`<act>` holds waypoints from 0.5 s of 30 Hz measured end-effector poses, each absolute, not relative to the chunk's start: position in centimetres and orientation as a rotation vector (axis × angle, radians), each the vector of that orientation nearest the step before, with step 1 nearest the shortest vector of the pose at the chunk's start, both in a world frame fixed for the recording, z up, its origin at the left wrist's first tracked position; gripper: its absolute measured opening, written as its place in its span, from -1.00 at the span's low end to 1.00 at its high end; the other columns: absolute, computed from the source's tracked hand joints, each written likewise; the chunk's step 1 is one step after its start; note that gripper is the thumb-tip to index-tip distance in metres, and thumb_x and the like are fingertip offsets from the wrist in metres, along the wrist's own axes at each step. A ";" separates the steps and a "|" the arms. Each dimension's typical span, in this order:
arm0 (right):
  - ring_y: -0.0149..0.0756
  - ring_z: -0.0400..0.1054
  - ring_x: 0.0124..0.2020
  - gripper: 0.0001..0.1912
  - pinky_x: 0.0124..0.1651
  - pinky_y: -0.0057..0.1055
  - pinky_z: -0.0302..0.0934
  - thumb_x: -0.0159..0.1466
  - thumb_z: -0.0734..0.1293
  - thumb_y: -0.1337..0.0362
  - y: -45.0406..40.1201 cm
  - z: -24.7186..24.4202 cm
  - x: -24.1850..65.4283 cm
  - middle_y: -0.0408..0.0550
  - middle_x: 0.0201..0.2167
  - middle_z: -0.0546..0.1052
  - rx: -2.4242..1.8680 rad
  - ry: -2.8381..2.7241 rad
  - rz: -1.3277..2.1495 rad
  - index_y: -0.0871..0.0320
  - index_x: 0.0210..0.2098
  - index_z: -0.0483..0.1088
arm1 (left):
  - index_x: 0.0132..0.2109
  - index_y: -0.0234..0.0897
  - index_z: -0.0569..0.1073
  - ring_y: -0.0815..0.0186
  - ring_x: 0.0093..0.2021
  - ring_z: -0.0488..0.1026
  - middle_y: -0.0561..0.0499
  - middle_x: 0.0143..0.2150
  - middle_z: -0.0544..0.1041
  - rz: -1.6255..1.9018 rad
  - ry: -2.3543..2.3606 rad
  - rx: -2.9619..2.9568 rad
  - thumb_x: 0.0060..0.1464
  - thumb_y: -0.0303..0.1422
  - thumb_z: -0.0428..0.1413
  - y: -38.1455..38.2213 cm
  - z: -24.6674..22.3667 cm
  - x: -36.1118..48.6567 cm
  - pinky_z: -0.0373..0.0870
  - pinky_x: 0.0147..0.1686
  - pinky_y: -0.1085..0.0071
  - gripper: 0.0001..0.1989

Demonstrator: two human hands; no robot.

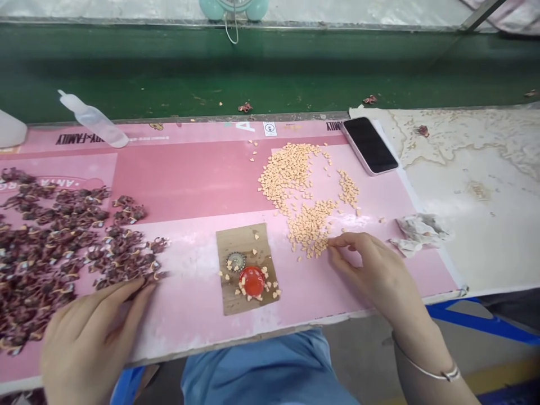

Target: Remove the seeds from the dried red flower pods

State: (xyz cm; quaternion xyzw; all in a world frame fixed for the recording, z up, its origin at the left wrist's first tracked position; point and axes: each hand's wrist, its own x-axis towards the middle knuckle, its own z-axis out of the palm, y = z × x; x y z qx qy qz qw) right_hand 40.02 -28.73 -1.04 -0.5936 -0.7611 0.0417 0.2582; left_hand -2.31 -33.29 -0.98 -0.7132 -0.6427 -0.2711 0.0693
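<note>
My left hand (95, 332) rests at the right edge of a spread of small dark-red figures (46, 242). Its thumb and forefinger close on one dark-red figure (157, 275), partly hidden by the fingertips. My right hand (377, 273) pinches at the near edge of a heap of small pale-yellow, heart-like pieces (310, 225); whatever lies between those fingertips is too small to make out. Between the hands lies a brown card (228, 295) bearing a red cap (253, 284), a metal bottle cap (235, 261) and several yellow pieces.
A pink printed sheet (189, 180) covers the tabletop. At the back left lies a translucent squeeze bottle (95, 121). A phone (370, 145) and a crumpled tissue (422, 230) lie to the right. Behind runs a green strip (177, 73) with a few stray dark-red figures.
</note>
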 end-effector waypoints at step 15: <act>-0.33 0.63 -0.36 -0.72 -0.30 -0.44 0.53 0.38 0.34 0.53 -29.1 2.8 31.5 -0.22 -0.35 0.67 -1.089 -2.126 0.516 -0.03 -0.18 0.30 | -0.23 -0.17 0.66 0.17 -0.24 0.71 -0.01 -0.23 0.76 -1.530 -2.077 -1.772 0.06 -0.50 0.39 -32.7 -1.2 1.1 0.62 -0.11 0.18 -0.85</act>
